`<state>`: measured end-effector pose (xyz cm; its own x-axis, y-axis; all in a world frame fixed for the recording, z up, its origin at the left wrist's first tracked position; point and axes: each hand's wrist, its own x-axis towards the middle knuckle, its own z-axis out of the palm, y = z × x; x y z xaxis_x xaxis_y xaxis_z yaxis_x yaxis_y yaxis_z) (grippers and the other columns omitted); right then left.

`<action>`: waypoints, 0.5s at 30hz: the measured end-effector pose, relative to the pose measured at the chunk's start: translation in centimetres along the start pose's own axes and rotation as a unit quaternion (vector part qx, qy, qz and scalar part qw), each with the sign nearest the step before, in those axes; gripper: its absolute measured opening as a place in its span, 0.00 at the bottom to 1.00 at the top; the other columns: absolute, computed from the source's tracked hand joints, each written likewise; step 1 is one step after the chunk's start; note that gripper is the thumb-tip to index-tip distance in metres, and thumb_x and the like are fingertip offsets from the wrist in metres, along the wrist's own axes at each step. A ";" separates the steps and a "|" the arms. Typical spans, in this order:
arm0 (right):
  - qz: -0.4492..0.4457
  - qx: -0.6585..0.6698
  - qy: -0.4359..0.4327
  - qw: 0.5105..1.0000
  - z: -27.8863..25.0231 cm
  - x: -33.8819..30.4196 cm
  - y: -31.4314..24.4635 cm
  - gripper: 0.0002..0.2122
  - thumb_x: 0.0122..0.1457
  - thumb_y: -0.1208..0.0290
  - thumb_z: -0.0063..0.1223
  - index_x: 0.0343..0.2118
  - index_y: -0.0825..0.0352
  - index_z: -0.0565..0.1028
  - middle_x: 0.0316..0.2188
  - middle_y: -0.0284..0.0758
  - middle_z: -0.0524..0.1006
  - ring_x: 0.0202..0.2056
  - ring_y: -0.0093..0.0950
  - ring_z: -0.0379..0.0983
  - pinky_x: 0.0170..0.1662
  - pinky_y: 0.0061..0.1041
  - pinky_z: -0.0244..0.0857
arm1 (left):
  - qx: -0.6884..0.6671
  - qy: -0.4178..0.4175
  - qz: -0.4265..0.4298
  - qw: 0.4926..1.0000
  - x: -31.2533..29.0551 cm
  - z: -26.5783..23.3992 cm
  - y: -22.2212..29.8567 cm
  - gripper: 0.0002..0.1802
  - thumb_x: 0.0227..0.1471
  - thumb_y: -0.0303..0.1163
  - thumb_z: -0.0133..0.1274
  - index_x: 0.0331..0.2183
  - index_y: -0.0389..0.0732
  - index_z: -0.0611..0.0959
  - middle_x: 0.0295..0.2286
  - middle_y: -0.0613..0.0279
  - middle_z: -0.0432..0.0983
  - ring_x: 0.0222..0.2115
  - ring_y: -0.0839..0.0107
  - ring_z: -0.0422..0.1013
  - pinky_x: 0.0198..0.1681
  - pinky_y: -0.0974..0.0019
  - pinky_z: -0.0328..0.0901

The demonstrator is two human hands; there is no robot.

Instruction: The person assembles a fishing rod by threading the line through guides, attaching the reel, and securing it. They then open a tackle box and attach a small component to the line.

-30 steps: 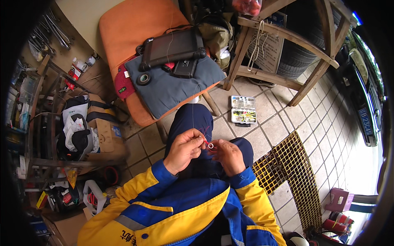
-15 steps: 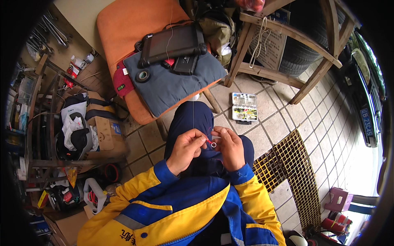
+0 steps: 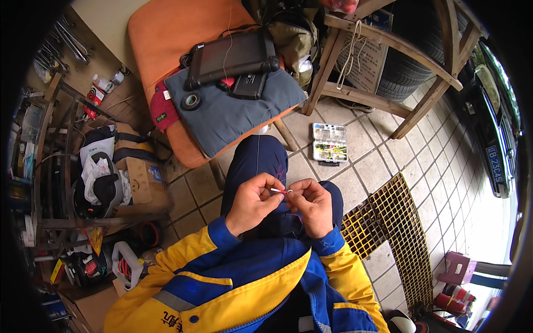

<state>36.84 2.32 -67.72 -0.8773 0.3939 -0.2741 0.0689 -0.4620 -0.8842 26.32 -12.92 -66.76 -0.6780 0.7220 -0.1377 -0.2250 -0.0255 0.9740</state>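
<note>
Above my knees, my two hands meet at a small slim red-and-white piece (image 3: 282,192) with a whitish ring at its right end. My left hand (image 3: 252,204) is closed, thumb and fingertips at the white end. The thumb and fingers of my right hand (image 3: 312,207) pinch by the ring end. What kind of piece it is, I cannot make out. A fine pale line (image 3: 258,152) runs from near my left fingers up toward the chair. An open compartment box (image 3: 331,127) lies on the floor ahead to the right, with small yellow-green pieces in its near half.
Ahead, a grey cushion (image 3: 222,130) on an orange chair (image 3: 150,39) carries a black tablet-like device (image 3: 230,55) and a tape roll (image 3: 191,101). A cluttered rack (image 3: 64,221) stands left. On the right are a wooden frame (image 3: 427,105), tyres (image 3: 402,77) and a floor grate (image 3: 408,233).
The red piece has turned: its ring now points right at my right fingertips, and a white end shows by my left fingers. My hands have come closer together.
</note>
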 end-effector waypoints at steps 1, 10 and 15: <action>0.004 -0.001 -0.002 1.000 0.0 0.0 0.0 0.05 0.62 0.78 0.61 0.39 0.70 0.77 0.28 0.30 0.80 0.28 0.17 0.76 0.31 0.16 0.69 | 0.000 -0.010 0.012 1.000 0.0 -0.1 0.0 0.07 0.58 0.17 0.57 0.39 0.36 0.79 0.30 0.74 0.73 0.25 0.92 0.63 0.27 0.82 0.59; 0.007 0.000 -0.001 1.000 0.0 0.0 -0.1 0.05 0.62 0.79 0.61 0.39 0.70 0.77 0.27 0.29 0.80 0.27 0.17 0.75 0.30 0.15 0.67 | -0.001 -0.008 0.018 1.000 -0.2 0.0 -0.2 0.06 0.59 0.18 0.57 0.38 0.36 0.78 0.32 0.73 0.73 0.29 0.91 0.66 0.31 0.82 0.61; 0.003 0.003 -0.006 1.000 -0.1 0.1 0.0 0.05 0.62 0.79 0.61 0.39 0.70 0.76 0.27 0.29 0.79 0.27 0.16 0.74 0.30 0.15 0.67 | 0.013 -0.005 0.017 1.000 -0.2 -0.1 -0.1 0.06 0.59 0.18 0.57 0.38 0.36 0.78 0.32 0.72 0.74 0.29 0.90 0.67 0.32 0.82 0.62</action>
<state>36.82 2.40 -67.73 -0.8821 0.3821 -0.2753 0.0711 -0.4698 -0.8799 26.39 -13.08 -66.80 -0.6784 0.7275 -0.1023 -0.1832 -0.0327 0.9825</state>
